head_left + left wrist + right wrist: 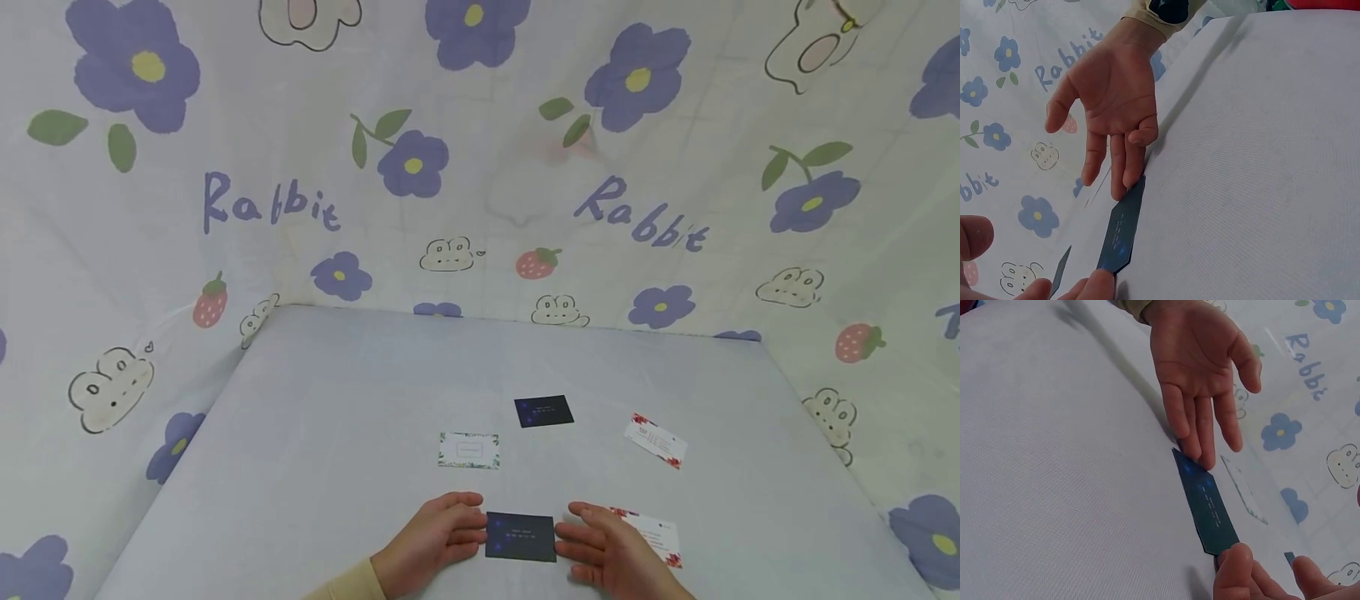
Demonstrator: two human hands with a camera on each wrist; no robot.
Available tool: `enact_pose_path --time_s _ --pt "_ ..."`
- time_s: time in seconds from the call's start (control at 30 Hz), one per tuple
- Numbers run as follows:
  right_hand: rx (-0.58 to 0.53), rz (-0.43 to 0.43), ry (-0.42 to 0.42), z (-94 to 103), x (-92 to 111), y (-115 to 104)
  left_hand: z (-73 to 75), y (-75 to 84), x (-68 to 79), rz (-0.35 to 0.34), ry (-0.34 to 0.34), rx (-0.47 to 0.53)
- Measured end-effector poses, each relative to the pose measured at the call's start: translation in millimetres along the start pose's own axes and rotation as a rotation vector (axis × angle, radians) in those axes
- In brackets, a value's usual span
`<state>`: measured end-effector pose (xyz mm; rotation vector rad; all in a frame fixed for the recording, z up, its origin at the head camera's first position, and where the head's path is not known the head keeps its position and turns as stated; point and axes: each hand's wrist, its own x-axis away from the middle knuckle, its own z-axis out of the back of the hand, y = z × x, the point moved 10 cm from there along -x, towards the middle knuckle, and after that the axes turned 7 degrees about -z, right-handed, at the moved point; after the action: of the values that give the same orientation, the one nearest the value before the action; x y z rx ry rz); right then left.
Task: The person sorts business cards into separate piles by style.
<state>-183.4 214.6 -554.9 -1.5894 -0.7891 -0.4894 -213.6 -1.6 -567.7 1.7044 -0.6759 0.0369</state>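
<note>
Black business card on the white table, head view: well forward of the far edge, between left hand and right hand, fingers loosely extended. In the left wrist view, right fingertips touch its end, gripping nothing. In the right wrist view, the left's match; light, even pressure should best keep it square and unbent.

The desk has a matt, finely ribbed, cloth-like surface; the front dark card looks like smooth, stiff paper, as does the leaf-bordered card; the printed curtain seems thin, creased cloth or plastic, faintly glossy; the sleeve, matt cloth.
</note>
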Motion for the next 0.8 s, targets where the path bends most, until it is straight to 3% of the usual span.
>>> enact_pose_path --time_s 0.47,0.6,0.8 --pt "-0.019 -0.005 -0.04 -2.6 -0.7 1.0 -2.0 5.8 -2.2 -0.041 0.023 0.004" --pt "-0.023 0.011 -0.026 -0.1 -1.7 -3.4 -6.3 13.8 -5.1 -0.076 0.022 0.008" --pt "0.015 0.104 -0.023 4.7 0.8 -21.8 -13.8 34.2 -14.4 -0.167 0.028 -0.029"
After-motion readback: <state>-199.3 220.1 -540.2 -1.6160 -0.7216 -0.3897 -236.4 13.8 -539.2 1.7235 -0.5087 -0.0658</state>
